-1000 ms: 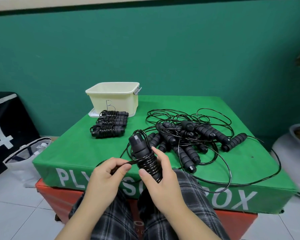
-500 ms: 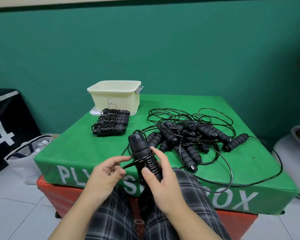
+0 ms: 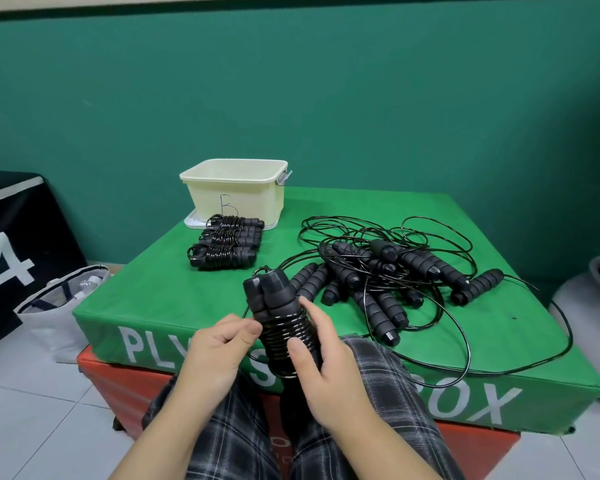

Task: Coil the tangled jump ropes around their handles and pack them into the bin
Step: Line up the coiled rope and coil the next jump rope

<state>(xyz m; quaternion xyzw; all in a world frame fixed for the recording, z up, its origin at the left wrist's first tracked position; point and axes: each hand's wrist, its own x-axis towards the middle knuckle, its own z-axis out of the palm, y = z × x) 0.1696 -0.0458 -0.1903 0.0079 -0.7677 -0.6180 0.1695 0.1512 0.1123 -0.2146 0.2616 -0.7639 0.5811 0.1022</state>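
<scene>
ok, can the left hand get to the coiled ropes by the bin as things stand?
Probably not yet: the left hand pinches cord at the handles that the right hand grips. The path to the coiled ropes over the green mat looks free.

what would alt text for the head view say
Two hands wind a black jump rope around its paired handles: right hand grips them, left hand pinches the cord. Behind lie three coiled ropes, tangled ropes and a cream bin.

Glossy black cord (image 3: 286, 336) wraps matt foam handles (image 3: 272, 296).
</scene>
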